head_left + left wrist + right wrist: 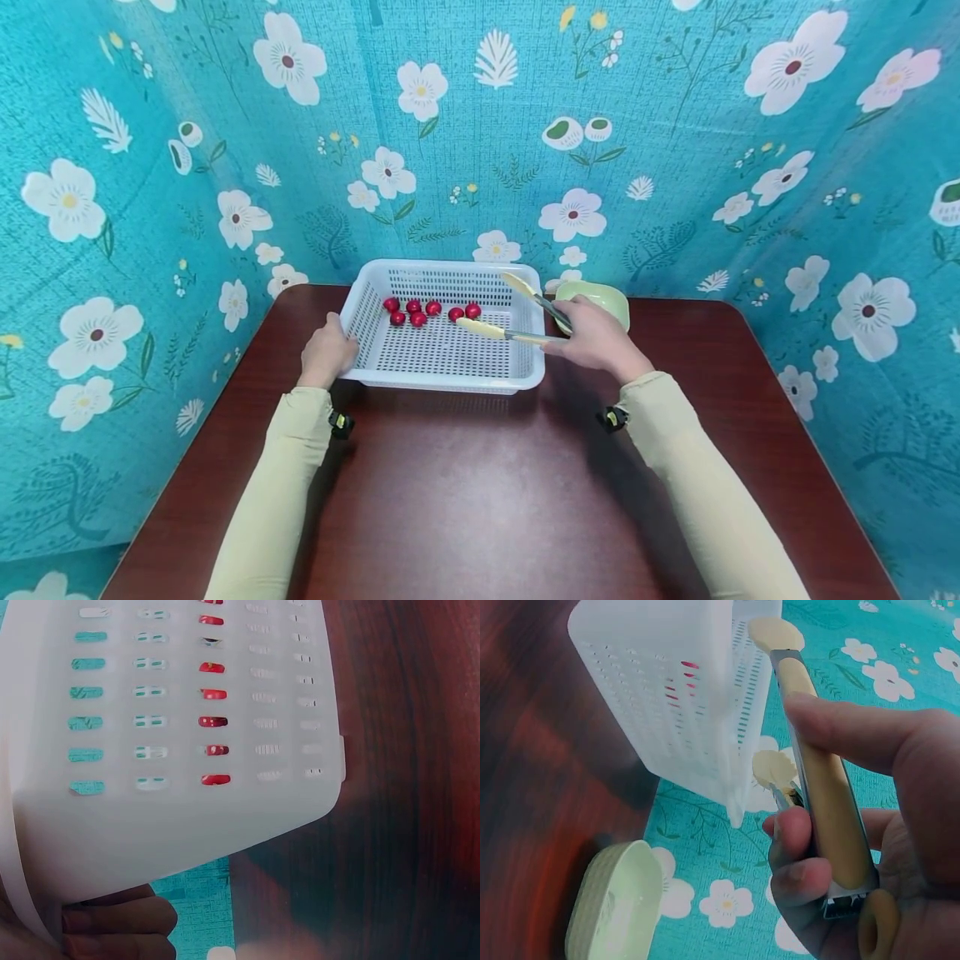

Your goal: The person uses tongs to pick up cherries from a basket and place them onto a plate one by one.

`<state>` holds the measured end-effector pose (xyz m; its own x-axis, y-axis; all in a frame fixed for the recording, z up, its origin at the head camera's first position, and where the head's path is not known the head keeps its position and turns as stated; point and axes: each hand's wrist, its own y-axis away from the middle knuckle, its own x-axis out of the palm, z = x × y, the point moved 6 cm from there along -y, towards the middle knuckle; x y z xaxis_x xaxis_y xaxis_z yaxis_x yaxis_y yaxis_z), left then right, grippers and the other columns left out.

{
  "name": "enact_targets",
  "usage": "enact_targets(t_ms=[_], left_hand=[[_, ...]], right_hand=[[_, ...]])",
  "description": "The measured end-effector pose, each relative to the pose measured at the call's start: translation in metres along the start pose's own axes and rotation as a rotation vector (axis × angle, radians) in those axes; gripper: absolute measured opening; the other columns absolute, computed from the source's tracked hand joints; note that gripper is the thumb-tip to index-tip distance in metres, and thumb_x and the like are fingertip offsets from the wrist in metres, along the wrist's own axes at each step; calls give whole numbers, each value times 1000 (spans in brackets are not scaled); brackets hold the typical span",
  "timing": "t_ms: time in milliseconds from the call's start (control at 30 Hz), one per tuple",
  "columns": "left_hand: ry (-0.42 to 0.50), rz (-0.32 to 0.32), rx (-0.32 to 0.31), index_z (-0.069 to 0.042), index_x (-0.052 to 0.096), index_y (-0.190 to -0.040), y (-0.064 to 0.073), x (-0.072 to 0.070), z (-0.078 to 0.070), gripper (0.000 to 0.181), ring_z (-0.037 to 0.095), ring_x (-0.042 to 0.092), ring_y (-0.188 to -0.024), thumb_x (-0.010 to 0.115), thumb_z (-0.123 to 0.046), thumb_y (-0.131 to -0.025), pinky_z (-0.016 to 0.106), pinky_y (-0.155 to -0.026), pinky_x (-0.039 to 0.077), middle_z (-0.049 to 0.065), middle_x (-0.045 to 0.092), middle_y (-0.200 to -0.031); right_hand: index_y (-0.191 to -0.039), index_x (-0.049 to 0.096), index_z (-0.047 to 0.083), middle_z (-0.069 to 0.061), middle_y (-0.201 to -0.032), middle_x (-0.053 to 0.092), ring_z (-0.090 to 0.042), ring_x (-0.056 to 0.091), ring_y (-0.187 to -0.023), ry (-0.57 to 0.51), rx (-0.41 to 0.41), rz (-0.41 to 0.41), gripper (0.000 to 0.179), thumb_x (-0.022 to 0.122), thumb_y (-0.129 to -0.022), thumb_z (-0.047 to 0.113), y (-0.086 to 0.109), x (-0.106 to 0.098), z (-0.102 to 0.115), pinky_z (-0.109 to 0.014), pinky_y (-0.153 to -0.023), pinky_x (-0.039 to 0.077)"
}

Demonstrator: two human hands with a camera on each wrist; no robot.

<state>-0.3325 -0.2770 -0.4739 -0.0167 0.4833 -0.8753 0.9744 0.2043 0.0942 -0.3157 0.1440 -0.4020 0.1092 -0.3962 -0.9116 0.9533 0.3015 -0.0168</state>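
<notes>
My left hand (328, 352) grips the left rim of a white perforated plastic basket (442, 381). In the left wrist view its curled fingers (124, 926) show at the edge of the basket wall (172, 825). Several small, shiny red round fruits (418, 319) lie in the basket, mostly in its left and middle part. My right hand (596, 337) holds a pair of tongs (483, 329) with cream tips, spread apart over the basket's right side. In the right wrist view thumb and fingers wrap the cream handle of the tongs (829, 802).
A light green bowl (613, 302) stands just right of the basket, partly behind my right hand; its woven-look side shows in the right wrist view. The dark reddish-brown table (480, 492) meets a teal floral cloth (450, 167) behind and at both sides.
</notes>
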Motion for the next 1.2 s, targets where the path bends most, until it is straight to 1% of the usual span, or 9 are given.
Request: enact_targets(t_ms=[100, 233, 333, 467, 600, 767, 867, 1100, 1200], left_hand=[[-5, 0, -2, 6, 37, -138, 0, 0, 0, 49, 43, 69, -93, 56, -21, -101, 57, -83, 56, 30, 62, -113], [-11, 2, -4, 6, 36, -139, 0, 0, 0, 51, 42, 69, -93, 57, -21, -101, 57, -84, 55, 30, 62, -113], [-12, 1, -4, 6, 36, -139, 1, 0, -1, 51, 43, 69, -93, 57, -20, -101, 58, -84, 55, 30, 62, -113], [-19, -2, -3, 6, 37, -138, 1, 0, -2, 50, 43, 69, -93, 57, -21, -100, 58, -83, 55, 30, 63, -112], [-27, -7, 8, 7, 39, -136, 1, -1, -1, 47, 43, 69, -92, 55, -20, -100, 58, -80, 55, 31, 63, -111], [-28, -6, 14, 7, 39, -135, 1, -2, -1, 46, 43, 69, -91, 54, -20, -100, 57, -77, 54, 31, 63, -110], [-26, -4, 11, 7, 39, -135, 1, -2, 0, 47, 43, 69, -91, 54, -20, -100, 56, -77, 54, 30, 63, -110], [-23, -6, 4, 6, 39, -136, 2, -1, -1, 47, 42, 70, -91, 54, -20, -100, 55, -77, 54, 30, 64, -111], [-23, -6, 2, 6, 39, -136, 3, -1, -1, 47, 43, 70, -92, 53, -20, -100, 55, -77, 54, 30, 64, -111]], right_hand=[[-142, 58, 2, -15, -112, 63, -30, 57, -96, 8, -1, 14, 70, 84, -84, 33, -5, 1, 6, -47, -83, 50], [-134, 62, 1, -13, -101, 61, -29, 56, -91, 35, -7, 29, 63, 84, -83, 31, -11, 1, 15, -44, -79, 49], [-133, 62, 0, -15, -103, 63, -28, 58, -90, 54, -3, 44, 63, 84, -83, 32, -15, 2, 21, -44, -79, 50], [-136, 61, 0, -17, -114, 65, -29, 60, -94, 72, 9, 67, 66, 83, -84, 35, -21, 5, 26, -45, -84, 53], [-134, 62, 0, -17, -116, 67, -30, 61, -100, 83, 10, 74, 65, 82, -85, 37, -27, 6, 31, -47, -89, 53], [-131, 63, -1, -17, -116, 69, -31, 63, -101, 101, 18, 85, 62, 81, -86, 37, -35, 8, 34, -48, -91, 54], [-130, 63, -2, -18, -117, 70, -30, 64, -99, 114, 27, 97, 62, 81, -86, 38, -39, 10, 34, -47, -90, 54], [-122, 65, 0, -14, -107, 71, -28, 61, -89, 121, 43, 118, 55, 82, -85, 38, -45, 13, 35, -42, -79, 52], [-120, 66, 1, -14, -107, 71, -28, 61, -88, 124, 49, 125, 54, 82, -85, 38, -47, 13, 36, -41, -77, 51]])
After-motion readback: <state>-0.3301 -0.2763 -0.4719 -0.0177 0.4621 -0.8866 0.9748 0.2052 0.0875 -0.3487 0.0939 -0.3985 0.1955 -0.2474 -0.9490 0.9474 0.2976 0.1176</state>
